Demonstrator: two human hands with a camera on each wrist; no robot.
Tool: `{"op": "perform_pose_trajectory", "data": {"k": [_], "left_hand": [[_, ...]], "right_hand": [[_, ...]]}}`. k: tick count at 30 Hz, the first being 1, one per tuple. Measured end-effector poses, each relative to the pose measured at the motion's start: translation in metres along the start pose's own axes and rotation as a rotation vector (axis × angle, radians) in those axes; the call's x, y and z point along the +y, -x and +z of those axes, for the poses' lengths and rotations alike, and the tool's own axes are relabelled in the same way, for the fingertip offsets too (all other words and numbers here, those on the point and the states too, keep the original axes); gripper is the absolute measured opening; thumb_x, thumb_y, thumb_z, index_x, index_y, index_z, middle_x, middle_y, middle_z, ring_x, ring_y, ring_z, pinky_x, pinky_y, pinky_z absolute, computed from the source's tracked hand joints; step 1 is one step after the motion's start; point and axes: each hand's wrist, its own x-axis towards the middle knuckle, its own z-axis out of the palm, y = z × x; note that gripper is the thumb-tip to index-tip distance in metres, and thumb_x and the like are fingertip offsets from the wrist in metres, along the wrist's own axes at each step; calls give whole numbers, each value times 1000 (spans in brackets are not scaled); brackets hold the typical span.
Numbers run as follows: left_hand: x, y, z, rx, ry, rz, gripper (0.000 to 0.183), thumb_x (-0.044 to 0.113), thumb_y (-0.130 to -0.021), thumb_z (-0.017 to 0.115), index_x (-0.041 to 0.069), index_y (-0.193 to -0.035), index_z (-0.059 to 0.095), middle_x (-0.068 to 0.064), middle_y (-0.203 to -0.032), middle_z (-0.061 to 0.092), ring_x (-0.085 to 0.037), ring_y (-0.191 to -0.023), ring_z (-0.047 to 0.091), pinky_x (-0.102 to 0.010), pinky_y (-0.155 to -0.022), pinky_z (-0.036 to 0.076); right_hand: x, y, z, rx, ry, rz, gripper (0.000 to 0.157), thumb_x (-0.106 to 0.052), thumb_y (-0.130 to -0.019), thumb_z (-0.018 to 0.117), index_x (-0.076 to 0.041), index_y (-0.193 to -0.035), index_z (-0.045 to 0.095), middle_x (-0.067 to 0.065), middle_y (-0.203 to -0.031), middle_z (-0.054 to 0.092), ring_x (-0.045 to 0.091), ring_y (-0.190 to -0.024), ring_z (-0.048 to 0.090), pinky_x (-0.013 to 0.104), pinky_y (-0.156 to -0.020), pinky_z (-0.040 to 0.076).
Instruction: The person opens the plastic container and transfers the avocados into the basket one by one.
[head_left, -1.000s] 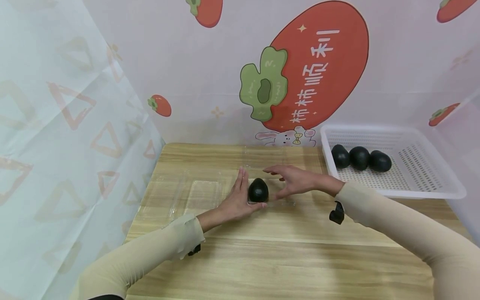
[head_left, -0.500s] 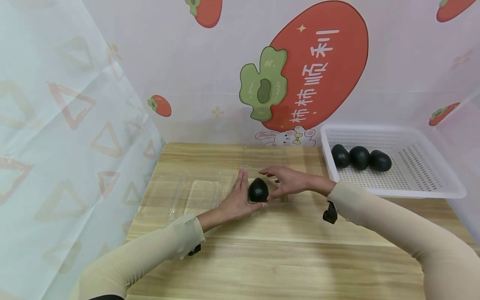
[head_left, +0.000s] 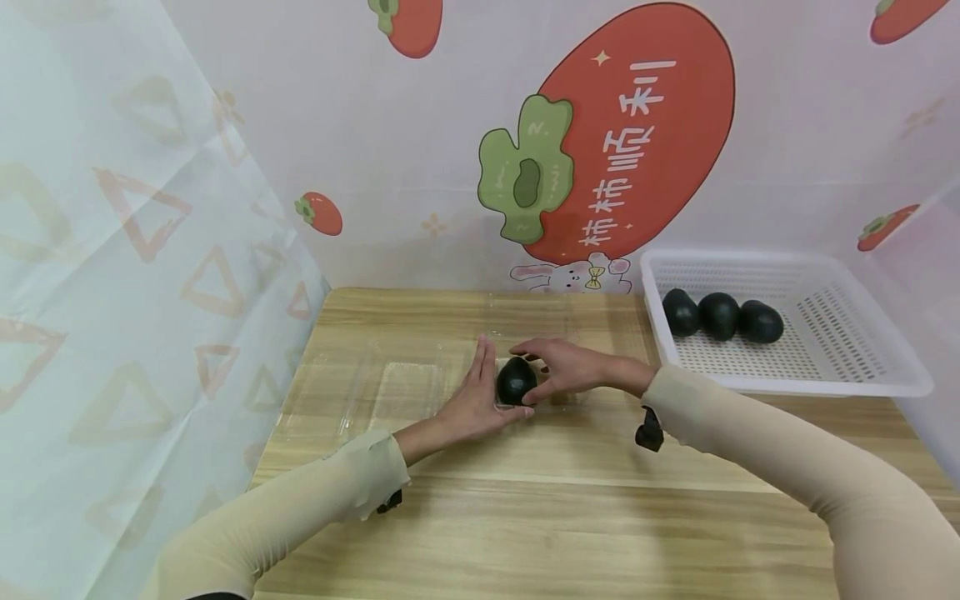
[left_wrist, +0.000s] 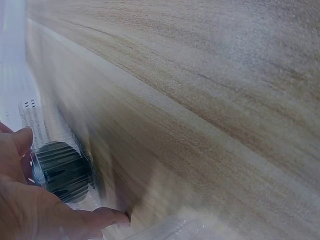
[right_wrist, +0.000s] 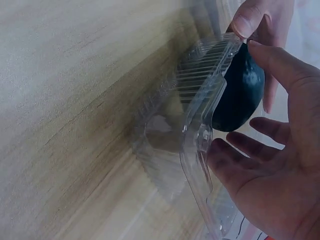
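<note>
A dark, pear-shaped avocado (head_left: 516, 382) sits in one end of a clear plastic clamshell box (right_wrist: 195, 117) on the table. My left hand (head_left: 468, 404) lies along the box's left end, fingers straight and thumb stretched along the front side. The left wrist view shows the avocado (left_wrist: 62, 170) through the ribbed wall, close to that hand (left_wrist: 45, 202). From the right, my right hand (head_left: 572, 368) reaches around the avocado with loosely bent fingers. In the right wrist view its thumb (right_wrist: 277, 62) is at the avocado's upper end, while its other fingertips are near the rim.
A white perforated basket (head_left: 847, 389) with 3 more dark avocados (head_left: 718, 317) stands at the back right. More clear plastic packaging (head_left: 405, 392) lies to the left on the wooden table (head_left: 555, 533). The box's raised lid (head_left: 528, 314) is behind the hands. Printed sheeting (head_left: 405, 150) hangs behind.
My right hand has moved left, bringing its thumb and fingers from beside the avocado to around its right side. The left hand, avocado and basket have stayed in place.
</note>
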Motion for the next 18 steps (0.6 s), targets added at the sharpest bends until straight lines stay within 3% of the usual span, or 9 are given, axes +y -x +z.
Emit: {"op": "perform_pose_trajectory", "data": {"k": [18], "left_hand": [[-1, 1, 0, -31, 9, -18, 124, 55, -95, 76, 0, -167, -8, -18, -175, -18, -39, -161, 9, -56, -123, 32]], "right_hand": [[-1, -9, 11, 33, 54, 9, 82, -34, -89, 87, 5, -152, 51, 18, -146, 61, 30, -128, 62, 45, -104, 55]]}}
